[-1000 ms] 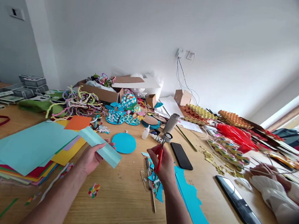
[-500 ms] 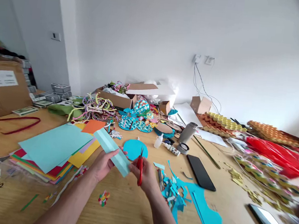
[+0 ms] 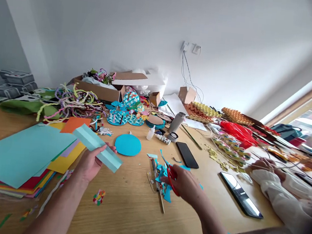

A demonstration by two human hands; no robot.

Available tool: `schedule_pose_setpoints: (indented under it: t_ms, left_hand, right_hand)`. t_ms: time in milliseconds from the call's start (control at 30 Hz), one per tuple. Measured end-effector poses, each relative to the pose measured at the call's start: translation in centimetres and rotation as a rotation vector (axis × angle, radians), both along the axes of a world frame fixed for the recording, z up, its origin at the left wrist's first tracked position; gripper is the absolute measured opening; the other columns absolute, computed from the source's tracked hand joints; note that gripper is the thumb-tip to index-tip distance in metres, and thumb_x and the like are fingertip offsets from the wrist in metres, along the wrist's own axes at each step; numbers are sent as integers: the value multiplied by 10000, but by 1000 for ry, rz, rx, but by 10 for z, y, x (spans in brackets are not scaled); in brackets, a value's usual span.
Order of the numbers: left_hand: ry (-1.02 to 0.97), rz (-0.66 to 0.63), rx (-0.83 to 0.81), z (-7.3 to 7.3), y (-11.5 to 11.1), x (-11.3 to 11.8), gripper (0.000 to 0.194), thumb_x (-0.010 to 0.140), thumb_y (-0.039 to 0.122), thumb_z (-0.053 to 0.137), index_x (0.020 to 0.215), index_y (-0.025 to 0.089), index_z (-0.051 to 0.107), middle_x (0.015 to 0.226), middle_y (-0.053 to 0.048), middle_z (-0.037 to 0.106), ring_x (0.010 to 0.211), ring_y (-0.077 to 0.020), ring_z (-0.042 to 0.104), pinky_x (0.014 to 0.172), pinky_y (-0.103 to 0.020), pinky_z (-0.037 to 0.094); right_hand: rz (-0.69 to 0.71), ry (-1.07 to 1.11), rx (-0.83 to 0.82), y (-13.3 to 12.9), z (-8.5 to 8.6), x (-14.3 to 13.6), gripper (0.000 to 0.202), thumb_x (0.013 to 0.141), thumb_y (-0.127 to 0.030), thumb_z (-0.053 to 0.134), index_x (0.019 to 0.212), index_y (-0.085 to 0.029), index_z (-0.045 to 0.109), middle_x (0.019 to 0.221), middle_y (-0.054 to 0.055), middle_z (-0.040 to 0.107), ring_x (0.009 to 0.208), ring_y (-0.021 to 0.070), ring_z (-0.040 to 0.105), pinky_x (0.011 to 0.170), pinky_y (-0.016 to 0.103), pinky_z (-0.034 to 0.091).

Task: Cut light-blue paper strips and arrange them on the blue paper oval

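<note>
My left hand pinches a folded strip of light blue paper near its middle, above the table. Red-handled scissors are in my right hand, over a heap of blue paper scraps. A bright blue paper oval lies flat between and beyond my hands. Sheets of pale blue paper rest on a coloured stack at the left.
A black phone and a glossy tablet-like device lie at the right, near another person's sleeves. Behind stand a glue bottle, a grey flask and a cardboard box.
The view has turned right, bringing another person's arms into sight. My right hand has moved away from the strip to the scraps with the scissors. My left hand still holds the strip.
</note>
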State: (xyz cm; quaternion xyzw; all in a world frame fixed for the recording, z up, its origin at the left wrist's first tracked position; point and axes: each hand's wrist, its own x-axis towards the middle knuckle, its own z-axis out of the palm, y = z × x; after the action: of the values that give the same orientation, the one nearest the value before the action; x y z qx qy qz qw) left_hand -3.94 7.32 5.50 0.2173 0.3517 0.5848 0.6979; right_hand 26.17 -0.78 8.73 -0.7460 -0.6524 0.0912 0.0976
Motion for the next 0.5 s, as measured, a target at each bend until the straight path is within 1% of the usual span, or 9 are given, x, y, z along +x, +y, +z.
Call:
schedule_pose_setpoints:
  t_ms: [67, 133, 200, 233, 300, 367, 433, 500]
  left_hand:
    - [-5, 24, -20, 3, 0, 1, 98, 746, 64, 596, 801, 107, 664, 749, -104, 724, 722, -239, 713, 650, -324, 590]
    - [-1, 25, -41, 3, 0, 3, 107, 743, 56, 588, 796, 105, 668, 735, -101, 721, 716, -247, 714, 649, -340, 597]
    - [-1, 20, -49, 2, 0, 5, 109, 746, 53, 581, 788, 103, 669, 735, -103, 720, 721, -250, 714, 653, -346, 600]
    - [0, 16, -49, 2, -1, 6, 111, 748, 51, 577, 784, 102, 669, 738, -106, 720, 721, -249, 714, 653, -344, 601]
    - [7, 12, -49, 0, -1, 7, 116, 755, 48, 568, 780, 99, 670, 740, -112, 719, 716, -243, 713, 644, -333, 600]
    - [18, 12, -47, -1, -1, 6, 125, 762, 47, 561, 785, 96, 673, 739, -119, 719, 712, -236, 712, 627, -313, 596]
    - [24, 10, -41, -1, -1, 5, 130, 767, 50, 558, 795, 98, 675, 745, -122, 721, 709, -228, 710, 611, -296, 592]
    - [27, 0, -35, -1, -1, 4, 127, 765, 56, 563, 800, 102, 676, 747, -117, 721, 706, -226, 709, 601, -290, 590]
  right_hand:
    - [-87, -114, -59, -30, -18, 11, 313, 786, -499, 588, 675, -218, 506, 631, 27, 612, 582, 181, 545, 509, 259, 237]
    - [-226, -183, -114, -55, -36, 23, 348, 852, -527, 486, 715, -210, 527, 689, 68, 651, 651, 223, 606, 531, 268, 280]
    - [-287, -237, -136, -70, -47, 32, 334, 882, -487, 453, 759, -193, 552, 771, 108, 677, 720, 244, 635, 575, 281, 328]
    - [-286, -249, -146, -74, -49, 35, 305, 880, -456, 469, 775, -185, 562, 803, 117, 681, 748, 246, 639, 598, 285, 346]
    - [-244, -259, -173, -75, -47, 36, 229, 856, -387, 523, 788, -176, 582, 832, 117, 682, 800, 249, 635, 638, 288, 369]
    - [-184, -269, -192, -71, -39, 28, 196, 855, -338, 531, 783, -170, 601, 836, 114, 681, 855, 261, 623, 681, 297, 384]
    - [-110, -269, -172, -64, -31, 12, 214, 890, -295, 482, 787, -167, 619, 854, 111, 682, 900, 260, 614, 735, 304, 392]
    - [-25, -215, -148, -56, -28, -7, 202, 897, -250, 468, 799, -176, 629, 882, 88, 687, 902, 227, 621, 760, 284, 397]
